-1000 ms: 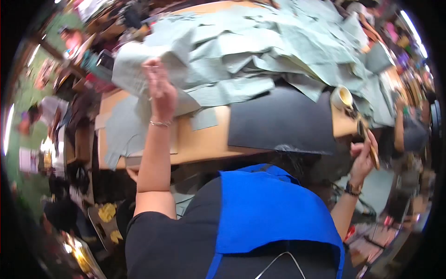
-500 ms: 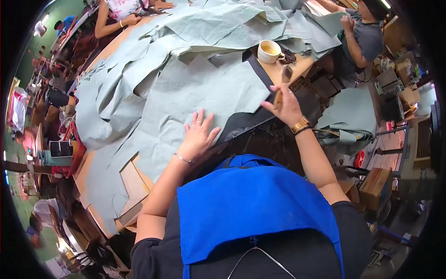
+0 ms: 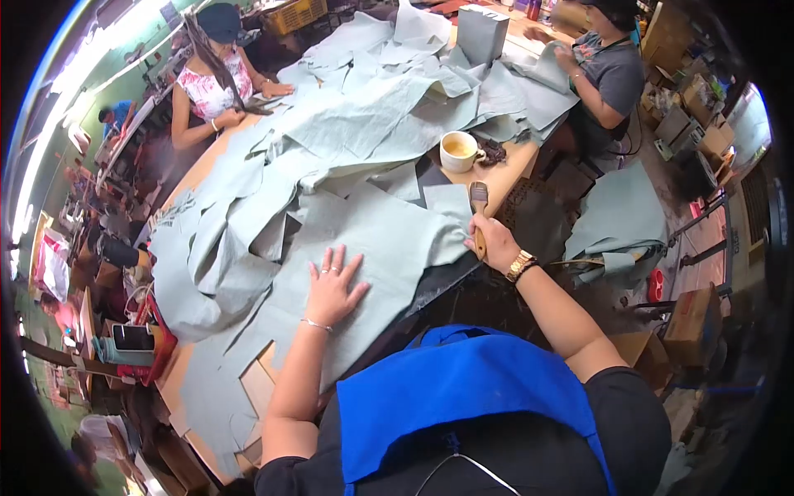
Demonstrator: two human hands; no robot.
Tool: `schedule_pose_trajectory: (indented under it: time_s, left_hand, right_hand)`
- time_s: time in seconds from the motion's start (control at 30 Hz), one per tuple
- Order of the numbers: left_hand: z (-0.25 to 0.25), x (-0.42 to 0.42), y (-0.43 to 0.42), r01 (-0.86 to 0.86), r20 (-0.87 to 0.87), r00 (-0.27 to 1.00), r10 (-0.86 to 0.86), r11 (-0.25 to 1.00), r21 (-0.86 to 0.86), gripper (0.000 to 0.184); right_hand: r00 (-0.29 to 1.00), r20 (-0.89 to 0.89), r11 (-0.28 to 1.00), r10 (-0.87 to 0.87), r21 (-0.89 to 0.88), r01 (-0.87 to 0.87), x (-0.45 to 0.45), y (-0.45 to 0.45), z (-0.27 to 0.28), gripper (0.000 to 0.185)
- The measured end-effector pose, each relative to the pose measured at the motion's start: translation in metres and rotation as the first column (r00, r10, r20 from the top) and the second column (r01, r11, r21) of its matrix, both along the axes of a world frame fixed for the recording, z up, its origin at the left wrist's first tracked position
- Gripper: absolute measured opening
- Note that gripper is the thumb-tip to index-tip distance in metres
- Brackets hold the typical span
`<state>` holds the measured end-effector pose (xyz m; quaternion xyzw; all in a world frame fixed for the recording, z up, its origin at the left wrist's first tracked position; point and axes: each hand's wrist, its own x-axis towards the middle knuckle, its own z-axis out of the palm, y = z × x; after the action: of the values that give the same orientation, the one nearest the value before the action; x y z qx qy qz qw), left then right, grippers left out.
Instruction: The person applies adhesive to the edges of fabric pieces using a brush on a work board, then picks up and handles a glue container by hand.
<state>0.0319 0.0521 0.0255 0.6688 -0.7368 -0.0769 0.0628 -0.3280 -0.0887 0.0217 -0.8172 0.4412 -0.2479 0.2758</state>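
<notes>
My left hand point(image 3: 335, 289) lies flat with fingers spread on a pale grey-green sheet point(image 3: 372, 240). In my right hand point(image 3: 499, 248) is a flat brush point(image 3: 479, 195) with a wooden handle, its bristle end pointing away from me. That hand is at the sheet's right edge, where the material is bunched into folds; the fingers seem to pinch it too, though this is partly hidden. Under the sheet, a dark board or sheet point(image 3: 451, 279) shows along the near edge. A white cup point(image 3: 460, 152) of yellowish liquid stands beyond the brush, beside a dark crumpled clump point(image 3: 493, 152).
Several loose grey-green sheets point(image 3: 223, 240) overlap across the wooden table point(image 3: 517, 165). One person point(image 3: 217, 78) works at the far left, another point(image 3: 608, 70) at the far right. A grey box point(image 3: 482, 35) stands at the back. More sheets point(image 3: 619, 217) lie on a lower support at right.
My right hand has come down to the sheet's right edge, which is now bunched and shifted. The view has tilted up, showing more of the table's far end.
</notes>
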Motion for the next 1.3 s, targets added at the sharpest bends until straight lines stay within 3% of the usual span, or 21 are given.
schedule_pose_trajectory:
  time_s: [0.07, 0.1, 0.13, 0.2, 0.23, 0.27, 0.33, 0.4, 0.43, 0.5, 0.6, 0.63, 0.67, 0.73, 0.83, 1.0, 1.07, 1.1, 1.23, 1.27, 1.3]
  left_hand:
    - [0.000, -0.010, -0.007, 0.030, -0.003, 1.000, -0.030, 0.999, -0.033, 0.072]
    - [-0.002, -0.018, -0.011, 0.041, -0.025, 0.999, -0.042, 0.998, -0.041, 0.074]
    - [-0.006, -0.028, -0.016, 0.054, -0.049, 0.997, -0.056, 0.997, -0.046, 0.077]
    - [-0.010, -0.053, -0.023, 0.084, -0.094, 0.992, -0.089, 0.995, -0.050, 0.082]
    - [-0.010, -0.068, -0.026, 0.085, -0.109, 0.990, -0.091, 0.995, -0.053, 0.083]
    - [-0.010, -0.083, -0.030, 0.085, -0.125, 0.988, -0.093, 0.994, -0.062, 0.084]
    - [-0.011, -0.100, -0.035, -0.015, -0.134, 0.991, 0.009, 0.999, -0.044, 0.086]
    - [-0.013, -0.106, -0.036, -0.106, -0.133, 0.986, 0.099, 0.993, -0.048, 0.087]
    - [-0.019, -0.104, -0.034, -0.122, -0.143, 0.983, 0.113, 0.991, -0.058, 0.088]
    - [-0.014, -0.095, -0.023, -0.121, -0.135, 0.984, 0.115, 0.992, -0.036, 0.089]
    - [-0.009, -0.076, 0.002, -0.099, -0.100, 0.990, 0.099, 0.995, 0.003, 0.093]
    - [-0.005, -0.070, 0.012, -0.089, -0.081, 0.993, 0.090, 0.996, 0.026, 0.094]
    - [-0.003, -0.064, 0.021, -0.079, -0.062, 0.995, 0.082, 0.996, 0.050, 0.094]
    - [0.000, -0.058, 0.040, -0.091, -0.060, 0.994, 0.095, 0.993, 0.071, 0.095]
    - [0.002, -0.057, 0.054, -0.124, -0.064, 0.989, 0.130, 0.988, 0.092, 0.091]
    - [-0.008, -0.069, 0.050, -0.200, -0.107, 0.973, 0.204, 0.979, 0.050, 0.084]
    - [-0.010, -0.071, 0.041, -0.203, -0.093, 0.974, 0.204, 0.979, 0.019, 0.083]
    - [-0.010, -0.072, 0.038, -0.200, -0.084, 0.976, 0.200, 0.980, 0.008, 0.083]
    - [-0.014, -0.062, 0.039, -0.168, -0.072, 0.984, 0.165, 0.985, -0.042, 0.081]
    - [-0.013, -0.060, 0.040, -0.166, -0.057, 0.985, 0.164, 0.986, -0.031, 0.082]
    - [-0.014, -0.059, 0.040, -0.164, -0.043, 0.986, 0.163, 0.986, -0.021, 0.082]
  right_hand:
    - [1.000, -0.018, 0.970, -0.003, -0.243, -0.002, -0.018, 0.001, 0.026, 0.025]
    - [0.995, 0.011, 0.979, -0.102, -0.178, 0.102, -0.029, 0.004, 0.052, 0.026]
    - [0.993, 0.058, 0.962, -0.105, -0.246, 0.116, -0.043, 0.001, 0.074, 0.027]
    - [0.966, -0.073, 0.923, -0.247, -0.321, 0.211, -0.075, -0.008, 0.107, 0.027]
    - [0.905, -0.234, 0.876, -0.354, -0.421, 0.234, -0.085, -0.011, 0.121, 0.027]
    - [0.868, -0.250, 0.814, -0.429, -0.524, 0.251, -0.092, -0.020, 0.125, 0.027]
    - [0.941, -0.051, 0.758, -0.336, -0.607, 0.238, -0.088, -0.039, 0.135, 0.026]
    - [0.921, 0.225, 0.918, -0.318, -0.172, 0.359, -0.073, -0.059, 0.138, 0.037]
    - [0.927, 0.278, 0.940, -0.251, -0.157, 0.302, -0.066, -0.077, 0.130, 0.044]
    - [0.922, 0.301, 0.969, -0.245, 0.109, 0.222, -0.042, -0.106, 0.128, 0.039]
    - [0.976, 0.205, 0.992, -0.074, -0.081, 0.093, -0.010, -0.145, 0.107, 0.029]
    - [0.988, 0.143, 0.997, -0.065, -0.022, 0.068, -0.005, -0.160, 0.102, 0.030]
    - [0.986, 0.111, 0.991, -0.124, 0.072, 0.117, 0.002, -0.174, 0.094, 0.035]
    - [0.988, -0.120, 0.990, -0.100, -0.109, 0.087, 0.010, -0.200, 0.082, 0.041]
    - [0.958, -0.237, 0.983, -0.160, -0.128, 0.132, 0.014, -0.218, 0.068, 0.050]
    - [0.962, 0.047, 0.934, -0.268, 0.258, 0.248, -0.003, -0.236, 0.055, 0.057]
    - [0.944, 0.208, 0.965, -0.256, 0.109, 0.238, -0.009, -0.221, 0.067, 0.052]
    - [0.970, 0.144, 0.977, -0.196, -0.056, 0.206, -0.014, -0.213, 0.073, 0.042]
    - [0.994, -0.063, 0.970, -0.093, -0.229, 0.076, -0.027, -0.160, 0.086, 0.034]
    - [0.993, -0.117, 0.922, -0.022, -0.385, -0.025, -0.032, -0.149, 0.082, 0.035]
    - [0.995, -0.097, 0.953, -0.039, -0.302, 0.008, -0.032, -0.132, 0.078, 0.037]
